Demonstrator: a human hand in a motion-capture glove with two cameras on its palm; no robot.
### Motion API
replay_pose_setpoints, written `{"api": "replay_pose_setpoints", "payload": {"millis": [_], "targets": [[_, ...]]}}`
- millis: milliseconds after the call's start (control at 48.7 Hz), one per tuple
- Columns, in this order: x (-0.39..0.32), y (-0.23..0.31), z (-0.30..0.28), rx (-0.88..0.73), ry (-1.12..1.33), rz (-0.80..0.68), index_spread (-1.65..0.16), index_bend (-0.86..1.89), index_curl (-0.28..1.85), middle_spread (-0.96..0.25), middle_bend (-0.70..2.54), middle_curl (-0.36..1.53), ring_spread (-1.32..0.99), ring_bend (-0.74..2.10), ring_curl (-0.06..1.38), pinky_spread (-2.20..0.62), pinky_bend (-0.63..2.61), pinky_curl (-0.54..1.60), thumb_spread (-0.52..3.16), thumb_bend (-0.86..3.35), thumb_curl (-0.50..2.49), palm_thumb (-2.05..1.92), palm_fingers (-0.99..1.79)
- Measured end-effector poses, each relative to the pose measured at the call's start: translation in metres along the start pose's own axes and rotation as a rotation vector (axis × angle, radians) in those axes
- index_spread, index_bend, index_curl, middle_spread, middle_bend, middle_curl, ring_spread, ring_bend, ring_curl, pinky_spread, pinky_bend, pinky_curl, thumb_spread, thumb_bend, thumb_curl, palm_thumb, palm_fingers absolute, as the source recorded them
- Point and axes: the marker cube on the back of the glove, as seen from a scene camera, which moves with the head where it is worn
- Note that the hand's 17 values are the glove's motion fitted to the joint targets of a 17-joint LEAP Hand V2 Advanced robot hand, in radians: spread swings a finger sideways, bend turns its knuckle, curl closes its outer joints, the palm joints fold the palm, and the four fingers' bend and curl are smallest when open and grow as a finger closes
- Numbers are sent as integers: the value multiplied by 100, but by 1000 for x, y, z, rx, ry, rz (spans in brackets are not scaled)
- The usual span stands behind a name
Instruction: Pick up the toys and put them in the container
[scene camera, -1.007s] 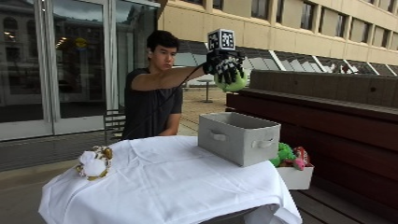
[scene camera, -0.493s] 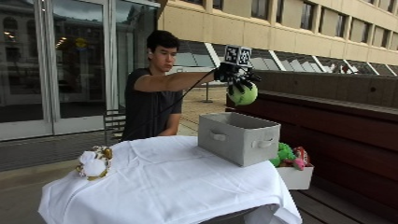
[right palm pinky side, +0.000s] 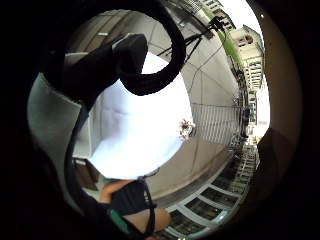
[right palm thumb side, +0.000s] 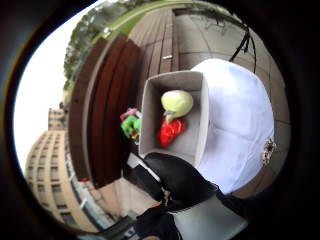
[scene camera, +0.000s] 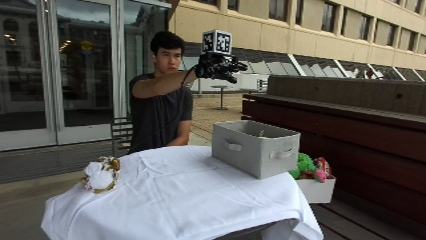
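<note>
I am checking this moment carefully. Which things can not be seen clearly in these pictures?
- Outside view: the grey bin's front wall hides the toys inside.
- Same view: the bin partly covers the toys in the white box behind the table.
- Thumb side palm view: the table toy is too small to identify.

This is an outdoor terrace or courtyard beside large institutional buildings, not a room. A table (scene camera: 180, 200) draped in a white cloth stands on paved ground. At nine o'clock from it runs a wall of tall glass doors (scene camera: 80, 70). At three o'clock sits a long dark wooden bench or planter wall (scene camera: 346, 125). At twelve o'clock rises a beige multi-storey facade (scene camera: 299, 25) with rows of windows, lit by open daylight.
</note>
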Motion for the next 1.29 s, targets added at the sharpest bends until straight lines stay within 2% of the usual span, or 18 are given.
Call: {"api": "replay_pose_setpoints", "payload": {"millis": [144, 288, 411, 534, 658, 740, 843, 925, 1007, 1110, 1295], "targets": [[84, 28, -2, 23, 32, 97, -33, 7, 12, -2, 18, 45, 0, 54, 31, 2, 137, 42, 91, -9, 36, -10, -17], [183, 61, 21, 7, 41, 193, -33, 6, 11, -3, 18, 43, 1, 53, 30, 3, 137, 41, 92, -8, 32, -9, -16], [241, 95, 44, -96, 18, 342, -33, 7, 11, -3, 18, 42, 2, 52, 30, 4, 137, 39, 92, -8, 30, -9, -16], [293, 106, 78, -31, 19, 391, -33, 7, 10, -4, 18, 41, 2, 52, 30, 4, 137, 38, 92, -8, 28, -8, -15], [340, 120, 126, -31, 5, 345, -33, 7, 10, -4, 18, 41, 2, 52, 30, 5, 136, 38, 93, -7, 27, -8, -15], [357, 128, 157, -65, -14, 379, -33, 7, 10, -4, 17, 40, 3, 51, 30, 5, 136, 37, 93, -7, 26, -8, -16], [380, 125, 197, -25, -7, 248, -33, 8, 10, -4, 16, 39, 2, 49, 30, 5, 137, 37, 93, -7, 25, -8, -18], [384, 135, 221, -117, -15, 347, -33, 7, 10, -4, 16, 38, 2, 48, 30, 5, 137, 36, 93, -7, 25, -7, -18], [394, 129, 245, -45, -6, 323, -32, 6, 10, -4, 17, 37, 2, 48, 30, 5, 136, 36, 92, -7, 25, -7, -17], [394, 139, 264, -161, -33, 411, -32, 5, 9, -5, 18, 37, 2, 50, 30, 5, 135, 36, 92, -6, 25, -7, -16], [398, 144, 297, -273, -31, 391, -32, 6, 9, -6, 16, 36, 1, 50, 30, 4, 138, 36, 94, -5, 25, -4, -18]]}}
